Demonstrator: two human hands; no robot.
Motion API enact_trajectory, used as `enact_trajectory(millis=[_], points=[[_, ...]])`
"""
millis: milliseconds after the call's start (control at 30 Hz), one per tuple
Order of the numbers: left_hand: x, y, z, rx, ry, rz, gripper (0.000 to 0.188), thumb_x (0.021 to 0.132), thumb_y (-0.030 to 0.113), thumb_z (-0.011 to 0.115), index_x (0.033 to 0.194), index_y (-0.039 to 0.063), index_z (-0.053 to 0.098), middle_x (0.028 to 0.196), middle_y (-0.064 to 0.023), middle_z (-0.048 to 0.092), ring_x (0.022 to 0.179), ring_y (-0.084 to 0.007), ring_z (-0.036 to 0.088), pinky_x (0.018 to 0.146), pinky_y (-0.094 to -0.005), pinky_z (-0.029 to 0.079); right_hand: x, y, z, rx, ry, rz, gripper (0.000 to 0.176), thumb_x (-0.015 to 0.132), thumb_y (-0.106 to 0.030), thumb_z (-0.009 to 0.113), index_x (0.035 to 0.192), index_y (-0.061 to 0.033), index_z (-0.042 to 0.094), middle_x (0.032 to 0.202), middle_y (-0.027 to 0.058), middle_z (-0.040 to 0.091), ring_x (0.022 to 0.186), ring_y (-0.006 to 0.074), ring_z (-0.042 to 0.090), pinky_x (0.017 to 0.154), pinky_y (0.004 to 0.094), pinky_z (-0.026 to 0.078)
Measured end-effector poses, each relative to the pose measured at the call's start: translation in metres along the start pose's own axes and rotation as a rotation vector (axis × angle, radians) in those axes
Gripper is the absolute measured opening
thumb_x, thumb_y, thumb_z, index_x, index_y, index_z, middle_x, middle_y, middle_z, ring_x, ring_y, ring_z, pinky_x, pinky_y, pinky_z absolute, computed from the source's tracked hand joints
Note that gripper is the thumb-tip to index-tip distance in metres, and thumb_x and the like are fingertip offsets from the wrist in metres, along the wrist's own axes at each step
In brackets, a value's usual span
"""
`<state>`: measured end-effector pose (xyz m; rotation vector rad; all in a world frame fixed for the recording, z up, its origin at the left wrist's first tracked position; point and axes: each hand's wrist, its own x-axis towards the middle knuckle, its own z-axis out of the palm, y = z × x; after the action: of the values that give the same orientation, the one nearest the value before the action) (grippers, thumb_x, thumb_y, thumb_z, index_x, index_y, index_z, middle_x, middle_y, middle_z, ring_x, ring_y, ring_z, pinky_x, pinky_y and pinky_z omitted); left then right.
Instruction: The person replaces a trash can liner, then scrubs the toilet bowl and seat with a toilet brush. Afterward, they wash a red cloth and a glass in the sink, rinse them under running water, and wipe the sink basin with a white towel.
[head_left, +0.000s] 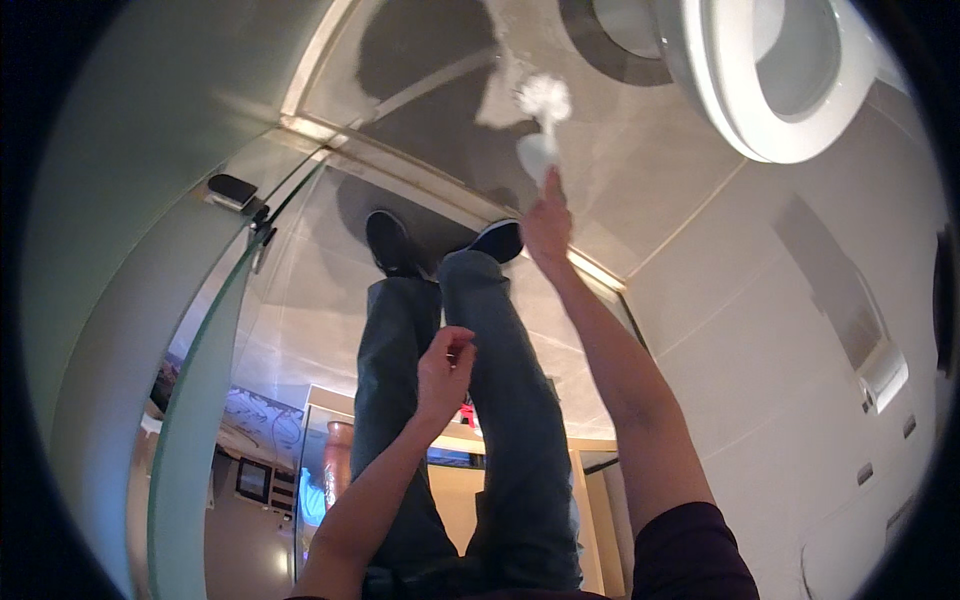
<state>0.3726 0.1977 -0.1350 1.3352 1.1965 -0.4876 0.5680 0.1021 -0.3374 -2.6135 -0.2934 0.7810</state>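
My right hand (549, 225) grips the handle of a white toilet brush (543, 105), its index finger stretched along the handle. The brush's bristle head points away from me above the tiled floor (600, 180), beyond the door sill; whether it touches the floor I cannot tell. Between the hand and the bristles sits a pale round guard (535, 156). In front of my thighs hovers my left hand (446, 367), fingers loosely curled, with nothing visible in it.
A white toilet (720, 90) with a raised rim stands at the upper right. The raised sill (420, 176) crosses the floor by my shoes (390, 240). A glass door (195, 420) stands at the left. On the right wall is a paper holder (883, 375).
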Motion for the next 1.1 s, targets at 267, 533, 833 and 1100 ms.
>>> enact_trajectory(millis=[267, 533, 833, 1100], points=[[0.009, 0.002, 0.002, -0.046, -0.026, 0.018, 0.017, 0.095, 0.001, 0.065, 0.112, 0.002, 0.062, 0.092, -0.0123, 0.07, 0.083, -0.0206, 0.07, 0.074, -0.031, 0.055, 0.044, -0.135, 0.017, -0.167, -0.318, -0.216, 0.08, 0.088, -0.009, 0.057, 0.162, -0.0144, 0.026, 0.098, 0.0223, 0.07, 0.086, 0.0402, 0.07, 0.074, 0.0537, 0.055], [0.006, -0.006, -0.003, -0.08, -0.039, 0.004, 0.015, 0.095, 0.0, 0.064, 0.11, 0.003, 0.062, 0.089, -0.0095, 0.069, 0.081, -0.0167, 0.069, 0.073, -0.0297, 0.055, -0.037, 0.081, -0.105, -0.615, -0.359, 0.226, 0.094, 0.082, -0.006, 0.06, 0.164, -0.0341, 0.025, 0.103, 0.0172, 0.069, 0.086, 0.0341, 0.071, 0.075, 0.0449, 0.055], [0.002, -0.028, -0.016, -0.021, -0.041, 0.044, 0.017, 0.092, 0.0, 0.065, 0.109, 0.002, 0.063, 0.09, -0.0116, 0.07, 0.08, -0.0209, 0.07, 0.073, -0.0323, 0.055, -0.077, -0.053, 0.037, 0.136, -0.241, 0.156, 0.081, 0.085, -0.006, 0.057, 0.16, -0.0053, 0.029, 0.096, 0.0277, 0.069, 0.081, 0.0397, 0.069, 0.071, 0.0503, 0.055], [0.013, -0.044, -0.062, 0.172, -0.009, 0.147, 0.011, 0.097, 0.0, 0.062, 0.107, 0.002, 0.063, 0.091, -0.0039, 0.065, 0.082, -0.0122, 0.063, 0.075, -0.027, 0.054, -0.057, -0.157, -0.03, 1.368, -0.408, 0.579, 0.06, 0.103, -0.01, 0.047, 0.16, -0.0275, 0.039, 0.062, -0.0009, 0.046, 0.041, 0.0104, 0.039, 0.036, 0.0274, 0.034]])
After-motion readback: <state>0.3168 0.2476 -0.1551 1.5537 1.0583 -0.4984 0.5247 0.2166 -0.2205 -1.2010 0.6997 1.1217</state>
